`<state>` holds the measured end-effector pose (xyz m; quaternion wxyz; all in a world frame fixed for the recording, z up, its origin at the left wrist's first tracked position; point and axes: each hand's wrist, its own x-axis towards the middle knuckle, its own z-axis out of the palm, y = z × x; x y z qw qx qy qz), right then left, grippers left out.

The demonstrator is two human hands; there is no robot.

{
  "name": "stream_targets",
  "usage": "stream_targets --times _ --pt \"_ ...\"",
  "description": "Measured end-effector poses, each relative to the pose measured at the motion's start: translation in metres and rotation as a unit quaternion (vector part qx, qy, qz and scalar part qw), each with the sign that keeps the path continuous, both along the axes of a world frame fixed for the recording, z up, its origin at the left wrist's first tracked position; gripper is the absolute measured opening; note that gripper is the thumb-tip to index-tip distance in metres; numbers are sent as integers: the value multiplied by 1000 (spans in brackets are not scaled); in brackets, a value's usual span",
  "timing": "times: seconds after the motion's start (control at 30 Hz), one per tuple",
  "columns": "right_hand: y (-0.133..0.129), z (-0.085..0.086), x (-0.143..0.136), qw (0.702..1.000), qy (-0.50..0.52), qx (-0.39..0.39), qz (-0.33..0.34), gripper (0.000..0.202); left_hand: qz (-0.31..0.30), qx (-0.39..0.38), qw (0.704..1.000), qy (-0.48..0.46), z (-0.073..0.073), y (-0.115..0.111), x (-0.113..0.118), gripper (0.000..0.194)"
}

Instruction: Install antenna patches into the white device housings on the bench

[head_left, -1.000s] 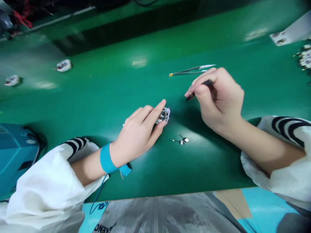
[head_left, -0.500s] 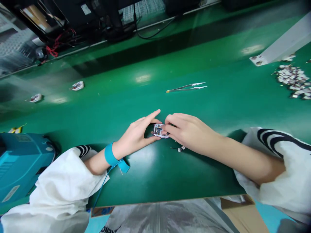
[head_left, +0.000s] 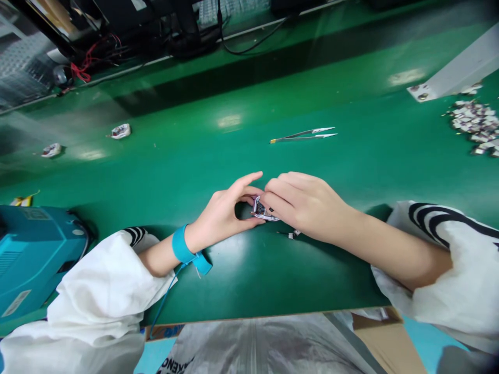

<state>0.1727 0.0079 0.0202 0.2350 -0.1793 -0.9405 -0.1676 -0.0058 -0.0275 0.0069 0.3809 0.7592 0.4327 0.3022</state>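
Note:
A small white casing with a circuit board inside (head_left: 259, 209) is held at its edges by the thumb and fingers of my left hand (head_left: 234, 208). A teal wrist strap (head_left: 181, 245) with a cord circles my left wrist. My right hand (head_left: 300, 200) is closed over the casing's right side, its fingertips bent down onto it. A tiny dark bit shows by those fingers; what they pinch is hidden. Just below my right hand, a small white part with a dark lead (head_left: 290, 235) lies on the green mat (head_left: 241, 275).
Beyond my hands lie metal tweezers (head_left: 304, 135). A pile of small white parts (head_left: 473, 124) sits at the right by a white metal post (head_left: 460, 65). Two similar casings (head_left: 121, 131) rest at the far left. A teal machine (head_left: 39, 254) stands at the near left.
The casing now looks tilted, and my right fingers have curled further over it, covering more of its right side. The view has shifted slightly.

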Motion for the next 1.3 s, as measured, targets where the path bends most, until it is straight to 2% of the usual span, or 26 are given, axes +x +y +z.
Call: stream_targets --times 0.23,0.43,0.63,0.7,0.8,0.9,0.97,1.17,1.3 --pt "0 -8 -1 999 14 -50 1 16 4 -5 1000 -11 0 0 3 68" --pt "-1 -9 4 989 45 -142 0 24 24 14 1000 -13 -1 -1 5 67" --pt "-7 0 0 998 -10 -28 -58 21 60 23 998 -7 0 -1 6 62" --pt "-7 1 -2 997 -13 -23 -77 22 68 31 997 -8 0 -1 6 61" --pt "-2 -4 -5 989 56 -121 -70 20 70 35 996 -33 -1 -2 6 61" --pt "3 -10 -5 952 167 -255 -41 11 71 29 994 -76 -2 -3 6 59" --pt "4 -13 -5 927 214 -306 -30 7 74 23 992 -99 -2 -3 6 58" --pt "4 -19 -8 897 263 -356 -3 6 81 16 990 -119 -4 -3 5 52" --pt "8 -23 -8 905 258 -338 27 10 73 9 991 -113 -7 -3 4 53"
